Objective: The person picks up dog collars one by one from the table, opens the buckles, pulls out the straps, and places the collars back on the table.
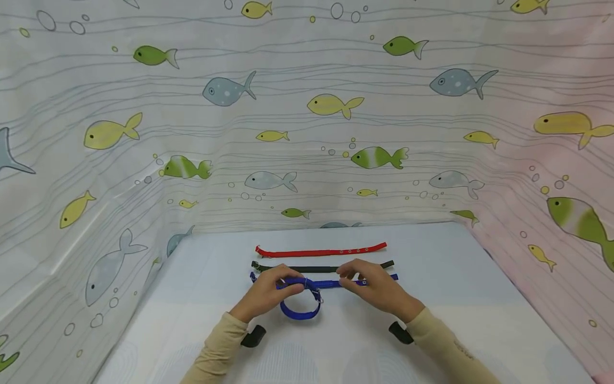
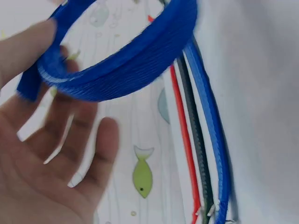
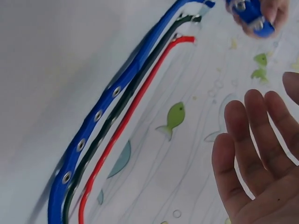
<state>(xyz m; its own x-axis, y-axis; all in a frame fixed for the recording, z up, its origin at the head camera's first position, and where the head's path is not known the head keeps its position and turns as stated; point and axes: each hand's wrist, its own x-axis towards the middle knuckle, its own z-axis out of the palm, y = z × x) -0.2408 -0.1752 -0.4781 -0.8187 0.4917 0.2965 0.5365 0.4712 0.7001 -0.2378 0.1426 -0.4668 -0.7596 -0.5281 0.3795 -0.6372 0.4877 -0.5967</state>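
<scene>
- Blue looped collar [image 1: 299, 316], raised above the worktop [image 1: 345, 346], toward six o'clock from the straight blue collar [image 1: 331, 284].
- Left hand [image 1: 267, 290], at its nine o'clock: thumb and fingers pinch it.
- Right hand [image 1: 378, 287], at its three o'clock: fingers loosely apart.
- Toward twelve o'clock: dark green collar [image 1: 316, 269], then red collar [image 1: 302, 254].

The pale surface [image 1: 355, 346], with faint arched patterns [image 1: 288, 362] toward its front, bears three separate straps laid crosswise in near-parallel rows: a red strap [image 1: 302, 253] at the back, a dark strap [image 1: 321, 269] between, and a blue strap [image 1: 333, 284] in front.
</scene>
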